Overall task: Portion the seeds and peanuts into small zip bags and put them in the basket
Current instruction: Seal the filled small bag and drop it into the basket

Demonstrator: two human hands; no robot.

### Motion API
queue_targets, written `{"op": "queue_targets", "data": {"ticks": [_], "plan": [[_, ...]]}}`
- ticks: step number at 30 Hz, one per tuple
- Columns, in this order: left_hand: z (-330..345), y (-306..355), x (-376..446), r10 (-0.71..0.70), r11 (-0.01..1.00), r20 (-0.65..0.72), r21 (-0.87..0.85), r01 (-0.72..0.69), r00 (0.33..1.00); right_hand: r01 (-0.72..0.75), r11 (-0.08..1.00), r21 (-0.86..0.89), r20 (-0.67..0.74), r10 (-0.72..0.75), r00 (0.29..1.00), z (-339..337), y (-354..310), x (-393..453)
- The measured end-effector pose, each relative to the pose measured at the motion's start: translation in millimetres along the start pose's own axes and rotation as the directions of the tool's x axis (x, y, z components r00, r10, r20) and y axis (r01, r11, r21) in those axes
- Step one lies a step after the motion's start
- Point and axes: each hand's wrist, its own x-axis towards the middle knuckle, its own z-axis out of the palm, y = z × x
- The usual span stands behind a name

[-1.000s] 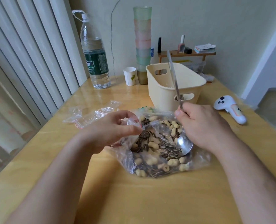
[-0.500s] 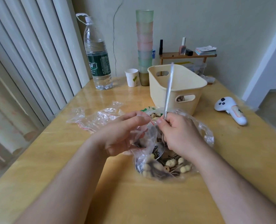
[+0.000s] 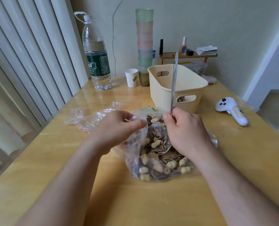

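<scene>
Spoon (image 3: 173, 88) now loaded; two hands, one basket (image 3: 166, 93).

arms: both forearms bare, sleeveless in view | hands: left hand (image 3: 119, 128); right hand (image 3: 187, 131); ungloved

Big water bottle (image 3: 97, 62) with a green label sits at the back left of the wooden table (image 3: 151, 201), a small paper cup (image 3: 131, 77) near it, then a tall stack of pastel cups (image 3: 144, 46). White game controller (image 3: 231, 112) lies off right. Little wooden shelf (image 3: 188, 56) holds nail polish (image 3: 183, 46).
</scene>
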Motion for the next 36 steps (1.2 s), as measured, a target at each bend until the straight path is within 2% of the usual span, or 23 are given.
{"op": "queue_targets", "data": {"ticks": [4,7,10,13,15,17,18,21,23,25,28,30,31,33,35,36], "plan": [[21.6,-0.8,2.5,0.075,0.997,-0.043,0.018,-0.074,0.996,0.057,0.998,-0.023,-0.001,-0.057,0.998,5.8,-2.3,-1.3],[31.4,0.0,2.8,0.010,0.983,0.011,-0.182,-0.008,1.000,0.034,0.999,-0.009,-0.008,-0.034,0.999,13.7,-0.3,-0.4],[32.0,1.5,3.8,-0.064,0.886,0.115,-0.451,0.109,0.991,-0.060,0.993,0.098,0.017,0.059,0.998,18.5,7.5,2.2],[25.2,3.2,3.7,-0.063,0.817,0.172,-0.557,0.149,0.983,-0.180,0.961,0.208,0.079,0.167,0.983,17.0,15.7,5.3],[20.3,0.0,4.7,-0.043,0.881,0.130,-0.462,0.099,0.991,-0.218,0.938,0.269,0.101,0.198,0.975,14.8,17.2,6.4],[15.4,-5.2,7.3,0.010,0.978,0.022,-0.207,-0.005,1.000,-0.231,0.923,0.307,0.102,0.209,0.973,12.5,17.3,7.6],[13.0,-6.7,7.2,0.046,0.996,-0.028,-0.072,-0.047,0.999,-0.238,0.914,0.329,0.098,0.217,0.971,11.2,17.4,8.3],[6.9,-8.8,6.3,0.106,0.972,-0.102,0.222,-0.082,0.989,-0.258,0.867,0.427,0.080,0.247,0.966,6.3,19.3,12.3],[6.4,-5.0,3.1,0.167,0.935,-0.135,0.337,-0.114,0.977,-0.248,0.854,0.457,0.053,0.252,0.966,1.8,20.9,15.0],[7.5,-1.0,0.5,0.245,0.936,-0.182,0.299,-0.184,0.952,-0.222,0.871,0.437,0.032,0.232,0.972,-3.0,21.6,16.1],[8.5,14.9,-10.3,0.318,0.941,-0.164,-0.066,-0.332,0.934,-0.207,0.871,0.444,0.024,0.220,0.975,-9.1,20.2,16.6],[17.6,20.7,-16.7,0.357,0.911,-0.104,-0.183,-0.370,0.928,-0.203,0.874,0.441,0.009,0.222,0.975,-14.0,20.6,18.1],[24.3,19.3,-18.8,0.381,0.911,-0.081,-0.141,-0.389,0.921,-0.197,0.886,0.420,-0.009,0.222,0.975,-17.1,21.3,18.9],[37.3,12.5,-17.7,0.409,0.912,-0.064,0.050,-0.406,0.910,-0.193,0.912,0.362,-0.050,0.226,0.973,-25.1,23.1,19.9],[45.3,3.8,-13.5,0.438,0.870,-0.037,0.270,-0.413,0.898,-0.205,0.914,0.351,-0.087,0.250,0.964,-32.6,25.0,20.8],[47.4,0.6,-11.4,0.445,0.850,-0.028,0.327,-0.412,0.895,-0.209,0.910,0.357,-0.101,0.260,0.960,-35.5,26.2,21.1]]}}
